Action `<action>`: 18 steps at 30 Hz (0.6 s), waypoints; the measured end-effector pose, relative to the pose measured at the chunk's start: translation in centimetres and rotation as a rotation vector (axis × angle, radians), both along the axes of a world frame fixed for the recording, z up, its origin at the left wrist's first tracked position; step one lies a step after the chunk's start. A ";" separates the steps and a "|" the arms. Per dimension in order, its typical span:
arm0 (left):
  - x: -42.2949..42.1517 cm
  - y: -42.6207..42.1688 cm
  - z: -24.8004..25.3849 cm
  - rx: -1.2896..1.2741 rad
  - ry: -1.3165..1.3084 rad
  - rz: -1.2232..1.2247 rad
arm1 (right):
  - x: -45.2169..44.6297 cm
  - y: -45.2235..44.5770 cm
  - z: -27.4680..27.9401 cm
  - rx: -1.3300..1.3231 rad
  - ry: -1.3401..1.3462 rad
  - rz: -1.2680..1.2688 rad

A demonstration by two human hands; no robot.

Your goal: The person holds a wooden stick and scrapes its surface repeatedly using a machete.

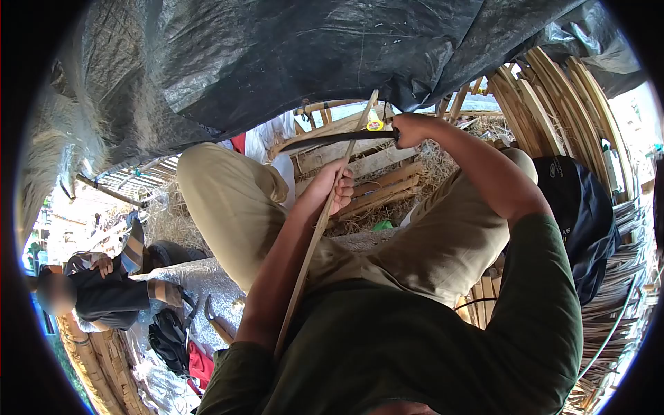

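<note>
A long, thin bamboo strip (309,257) runs slantwise from beside my left upper arm up past my knees. My left hand (335,188) is closed around it near its middle. My right hand (413,130) grips the handle of a machete (332,140), whose dark blade points left. The blade crosses the strip above my left hand; I cannot tell whether its edge bites into the wood. Both hands are between my raised knees.
Dark plastic sheeting (311,62) hangs low overhead. Split bamboo pieces (377,190) and straw lie beneath my hands. To the right are a black bag (574,214) and upright slats (546,104). At left sits another person (111,294), near a sickle (218,321) and a backpack (168,339).
</note>
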State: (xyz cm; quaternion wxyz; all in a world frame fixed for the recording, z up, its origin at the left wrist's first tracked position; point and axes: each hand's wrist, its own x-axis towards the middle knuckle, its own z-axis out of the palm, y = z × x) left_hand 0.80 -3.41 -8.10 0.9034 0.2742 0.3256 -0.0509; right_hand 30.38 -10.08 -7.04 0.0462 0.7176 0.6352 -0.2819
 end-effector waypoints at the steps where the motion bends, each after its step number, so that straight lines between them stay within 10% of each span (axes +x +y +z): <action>1: 0.0 0.1 0.5 -0.019 -0.026 0.002 | 0.0 -0.1 0.0 0.040 -0.017 -0.021; 18: -0.8 2.2 4.4 -0.296 -0.158 0.124 | -5.5 -0.1 3.3 0.186 0.174 -0.303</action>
